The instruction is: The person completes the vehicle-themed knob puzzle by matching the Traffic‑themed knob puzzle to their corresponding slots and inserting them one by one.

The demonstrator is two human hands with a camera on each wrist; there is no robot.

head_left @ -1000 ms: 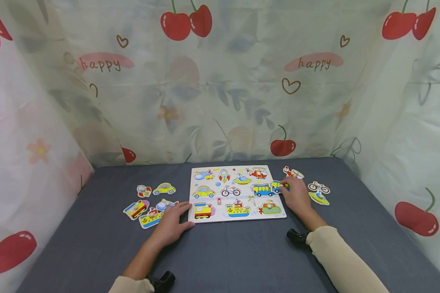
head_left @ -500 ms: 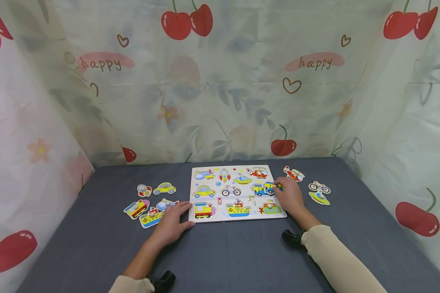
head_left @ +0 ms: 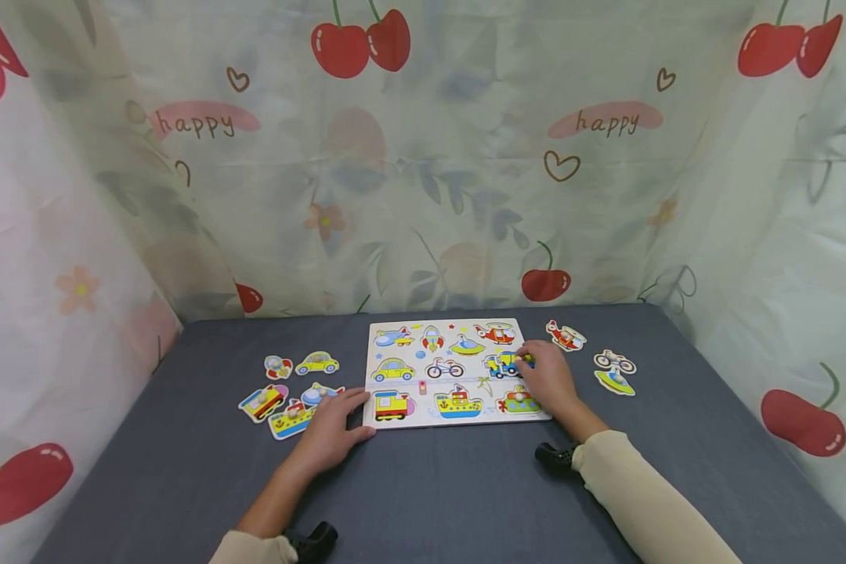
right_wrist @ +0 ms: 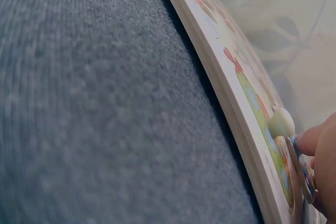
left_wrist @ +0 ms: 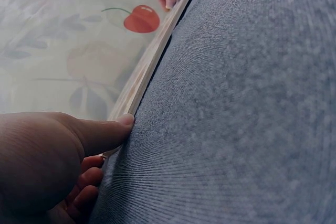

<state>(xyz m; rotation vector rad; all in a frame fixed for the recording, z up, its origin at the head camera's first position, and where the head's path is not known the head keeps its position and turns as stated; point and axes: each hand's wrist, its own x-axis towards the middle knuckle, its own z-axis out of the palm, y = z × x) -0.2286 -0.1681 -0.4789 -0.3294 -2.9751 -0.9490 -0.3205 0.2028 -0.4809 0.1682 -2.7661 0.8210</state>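
Note:
A white puzzle board (head_left: 426, 423) with printed vehicles lies on the table. My left hand (head_left: 334, 427) is at its near left corner; in the left wrist view the straight thumb (left_wrist: 107, 136) touches the front edge, other fingers loosely bent beside the corner. My right hand (head_left: 551, 381) pinches a blue-and-yellow bus puzzle piece (head_left: 508, 363) over the printed bus at the board's right, partly covering that picture. In the right wrist view the bus piece (right_wrist: 303, 174) stands tilted behind the white knob of the green submarine piece (right_wrist: 257, 114), which sits in the board's near right.
Right of the board lie helicopter (head_left: 565, 335), bicycle (head_left: 614, 360) and flying saucer (head_left: 614, 381) pieces. Left are rocket (head_left: 278, 367), car (head_left: 317, 362), train (head_left: 262, 403), ship (head_left: 291, 421) and plane (head_left: 319, 392) pieces, the plane partly behind my left hand. A printed curtain surrounds the grey table.
My right hand has moved left, carrying the bus piece from the board's right edge onto the printed bus. The left hand has stayed at the corner.

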